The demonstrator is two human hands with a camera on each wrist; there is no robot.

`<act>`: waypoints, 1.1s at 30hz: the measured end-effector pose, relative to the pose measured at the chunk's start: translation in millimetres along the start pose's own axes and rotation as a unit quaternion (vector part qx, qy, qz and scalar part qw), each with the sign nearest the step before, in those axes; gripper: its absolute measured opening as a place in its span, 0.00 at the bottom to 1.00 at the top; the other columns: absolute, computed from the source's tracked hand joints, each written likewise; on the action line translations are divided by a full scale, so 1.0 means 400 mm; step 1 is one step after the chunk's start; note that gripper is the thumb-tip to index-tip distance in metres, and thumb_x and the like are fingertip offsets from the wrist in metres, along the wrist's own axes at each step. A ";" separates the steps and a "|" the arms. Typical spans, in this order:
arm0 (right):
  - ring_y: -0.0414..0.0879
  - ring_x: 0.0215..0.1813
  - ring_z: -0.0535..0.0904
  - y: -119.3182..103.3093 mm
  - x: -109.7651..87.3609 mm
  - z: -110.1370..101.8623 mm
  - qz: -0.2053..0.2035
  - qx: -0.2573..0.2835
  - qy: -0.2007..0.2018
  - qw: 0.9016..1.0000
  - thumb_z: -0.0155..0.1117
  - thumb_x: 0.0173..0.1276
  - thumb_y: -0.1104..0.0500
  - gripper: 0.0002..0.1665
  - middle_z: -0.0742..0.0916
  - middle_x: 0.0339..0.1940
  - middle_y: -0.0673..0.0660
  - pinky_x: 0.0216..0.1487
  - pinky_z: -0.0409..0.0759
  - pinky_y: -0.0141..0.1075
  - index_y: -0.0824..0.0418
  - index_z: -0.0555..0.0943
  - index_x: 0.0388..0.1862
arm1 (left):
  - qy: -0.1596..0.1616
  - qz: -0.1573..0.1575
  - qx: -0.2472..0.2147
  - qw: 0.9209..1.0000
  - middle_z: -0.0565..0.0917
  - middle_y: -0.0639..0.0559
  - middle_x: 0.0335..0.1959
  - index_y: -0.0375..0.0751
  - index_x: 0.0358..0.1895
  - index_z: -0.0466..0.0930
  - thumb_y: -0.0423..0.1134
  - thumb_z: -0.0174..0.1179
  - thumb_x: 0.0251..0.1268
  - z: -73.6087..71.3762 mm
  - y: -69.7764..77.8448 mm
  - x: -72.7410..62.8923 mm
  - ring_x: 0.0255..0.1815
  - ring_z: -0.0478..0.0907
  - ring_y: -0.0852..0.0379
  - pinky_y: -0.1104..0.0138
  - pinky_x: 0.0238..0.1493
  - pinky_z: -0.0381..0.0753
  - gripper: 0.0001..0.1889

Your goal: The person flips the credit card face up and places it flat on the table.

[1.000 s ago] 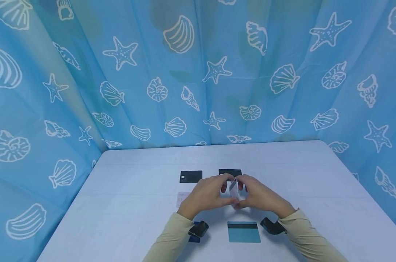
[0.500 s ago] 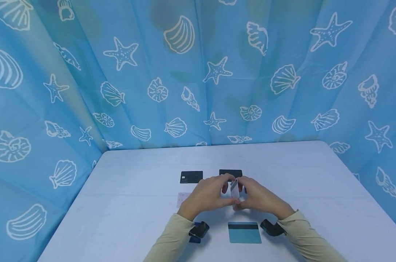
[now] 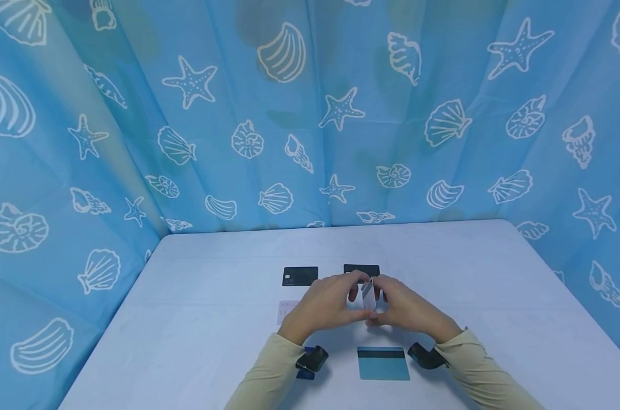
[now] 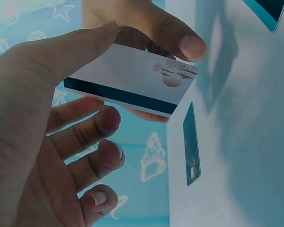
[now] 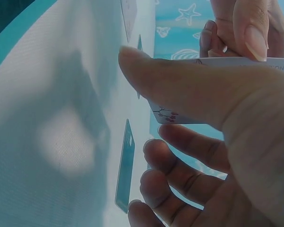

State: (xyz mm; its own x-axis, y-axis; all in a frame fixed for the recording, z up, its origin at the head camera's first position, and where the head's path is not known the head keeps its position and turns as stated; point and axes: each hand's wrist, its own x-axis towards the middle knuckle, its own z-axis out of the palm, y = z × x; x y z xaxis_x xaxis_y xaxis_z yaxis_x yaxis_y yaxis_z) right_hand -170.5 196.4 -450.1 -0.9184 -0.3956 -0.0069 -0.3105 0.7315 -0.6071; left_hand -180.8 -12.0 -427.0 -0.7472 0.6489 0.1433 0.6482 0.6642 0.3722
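Note:
A pale card [image 3: 368, 295] with a dark magnetic stripe stands on edge between both hands, over the middle of the table. My left hand [image 3: 324, 303] pinches it with thumb and fingers. From the other side my right hand [image 3: 411, 306] grips it the same way. In the left wrist view the card's striped back [image 4: 132, 75] faces the camera, and a round print marks one end. The right wrist view shows part of the card's other face [image 5: 180, 116], with a red floral print; the right thumb covers much of it. The card looks raised off the table.
Beyond the hands lie a black card [image 3: 300, 276] at left and another black card [image 3: 362, 270], partly covered. A pink card [image 3: 286, 311] and a blue card [image 3: 305, 374] are partly hidden by the left arm. Nearer lies a teal striped card [image 3: 383, 364] on the white table [image 3: 197, 324].
The card has turned slightly, so more of its striped face shows in the head view. Both hands stay in almost the same place and keep their grip.

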 end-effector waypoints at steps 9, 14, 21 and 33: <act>0.46 0.45 0.77 0.000 0.000 -0.001 0.004 -0.003 -0.004 1.000 0.85 0.54 0.53 0.40 0.85 0.47 0.53 0.44 0.79 0.40 0.62 0.77 0.64 | 0.001 0.001 -0.002 1.000 0.82 0.60 0.34 0.51 0.67 0.76 0.64 0.69 0.62 -0.001 -0.001 0.002 0.27 0.70 0.68 0.76 0.27 0.67 0.34; 0.45 0.45 0.77 0.003 0.003 0.002 -0.001 0.002 -0.005 1.000 0.85 0.53 0.51 0.45 0.85 0.48 0.53 0.43 0.78 0.38 0.61 0.76 0.67 | 0.001 0.002 -0.003 1.000 0.83 0.60 0.35 0.51 0.68 0.76 0.64 0.69 0.62 -0.002 -0.002 0.002 0.28 0.71 0.68 0.76 0.27 0.68 0.34; 0.46 0.39 0.75 0.010 0.001 -0.002 -0.016 0.000 -0.007 1.000 0.83 0.56 0.51 0.36 0.81 0.37 0.52 0.35 0.72 0.33 0.60 0.77 0.59 | 0.000 -0.002 -0.009 1.000 0.82 0.60 0.35 0.53 0.68 0.75 0.66 0.67 0.63 -0.003 -0.008 0.002 0.27 0.71 0.67 0.76 0.26 0.68 0.34; 0.46 0.39 0.75 0.001 -0.003 -0.016 0.012 -0.020 -0.004 1.000 0.84 0.55 0.53 0.38 0.81 0.39 0.53 0.36 0.73 0.34 0.64 0.77 0.62 | 0.011 -0.009 -0.019 1.000 0.80 0.61 0.34 0.54 0.72 0.71 0.66 0.67 0.63 -0.012 -0.015 0.002 0.24 0.70 0.66 0.75 0.24 0.69 0.37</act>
State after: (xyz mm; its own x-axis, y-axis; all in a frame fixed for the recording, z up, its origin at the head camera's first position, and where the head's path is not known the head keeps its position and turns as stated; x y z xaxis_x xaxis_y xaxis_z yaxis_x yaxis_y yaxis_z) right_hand -171.3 200.8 -445.1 -0.9239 -0.3816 -0.0268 -0.2982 0.7622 -0.5745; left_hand -186.0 -17.2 -424.9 -0.7621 0.6283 0.1562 0.6287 0.6607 0.4102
